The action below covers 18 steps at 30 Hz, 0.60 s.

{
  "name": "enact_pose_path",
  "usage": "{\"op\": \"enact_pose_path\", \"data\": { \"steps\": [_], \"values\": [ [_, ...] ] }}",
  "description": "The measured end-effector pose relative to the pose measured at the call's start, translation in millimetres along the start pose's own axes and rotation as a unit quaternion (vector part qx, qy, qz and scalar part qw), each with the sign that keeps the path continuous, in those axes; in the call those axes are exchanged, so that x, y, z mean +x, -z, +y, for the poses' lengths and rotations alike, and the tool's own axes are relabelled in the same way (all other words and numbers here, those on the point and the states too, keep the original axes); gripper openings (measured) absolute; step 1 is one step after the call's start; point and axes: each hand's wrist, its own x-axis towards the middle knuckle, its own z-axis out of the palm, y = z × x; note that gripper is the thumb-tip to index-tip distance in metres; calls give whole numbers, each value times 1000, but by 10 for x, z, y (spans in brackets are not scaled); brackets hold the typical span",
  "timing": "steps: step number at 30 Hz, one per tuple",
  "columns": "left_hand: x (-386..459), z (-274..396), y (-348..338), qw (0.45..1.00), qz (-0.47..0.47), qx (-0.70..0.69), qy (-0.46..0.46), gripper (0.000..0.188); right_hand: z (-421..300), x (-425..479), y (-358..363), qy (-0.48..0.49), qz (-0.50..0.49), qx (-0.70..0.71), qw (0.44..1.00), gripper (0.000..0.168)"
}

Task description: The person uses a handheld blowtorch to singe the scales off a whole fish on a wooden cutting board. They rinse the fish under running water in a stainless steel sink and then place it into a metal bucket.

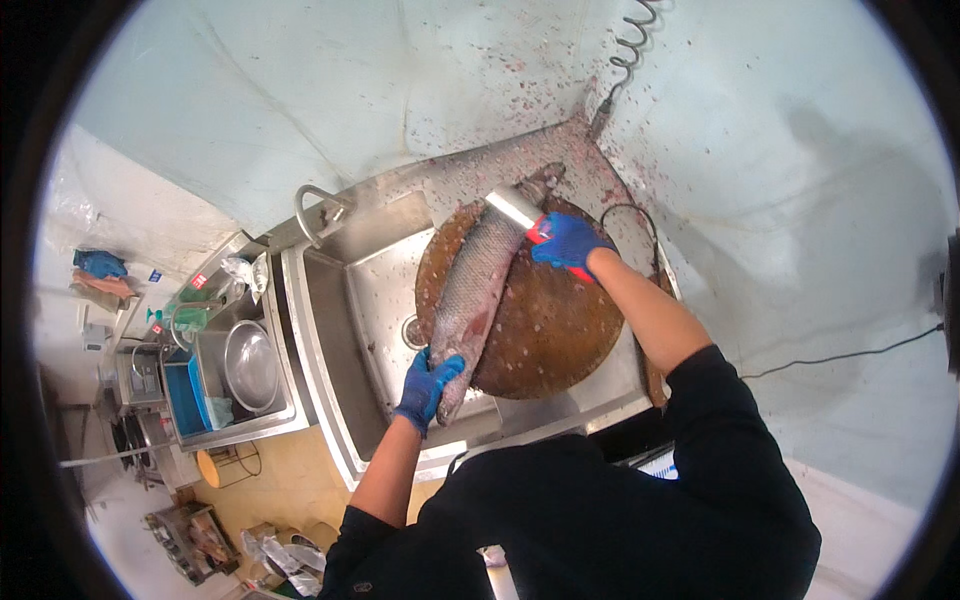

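Note:
A large scaled fish [476, 289] lies lengthwise across a round wooden chopping block [559, 337], its head towards me and its tail at the far side. My left hand [424, 388], in a blue glove, grips the fish near the head. In a blue glove too, my right hand [568, 241] is closed around the red handle of a tool with a wide, bright metal head [514, 208]. That metal head is over the fish near the tail; whether it touches the skin I cannot tell. The exact kind of tool is unclear.
The block rests over a stainless steel sink [322, 360] with a curved faucet [304, 214]. Scales and pinkish bits spatter the back ledge and wall covering [525, 82]. A coiled cord [626, 60] hangs behind. Further left, a second sink holds a metal bowl [251, 366] and a blue basket [186, 397].

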Motion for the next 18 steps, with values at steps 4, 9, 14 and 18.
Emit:
{"op": "enact_pose_path", "data": {
  "steps": [4,9,14,18],
  "values": [
    [91,54,-30,998,7,44,-39,71,68,-118,300,-9,25,131,991,45],
    [234,42,12,999,-26,14,-25,64,-132,-517,-280,150,99,-258,949,34],
    [163,106,-76,999,-33,16,-22,65,-199,-689,-798,207,19,-287,935,32],
    [130,61,-31,999,-38,1,-12,63,-174,-210,-354,89,45,-258,961,38]
  ]
}}
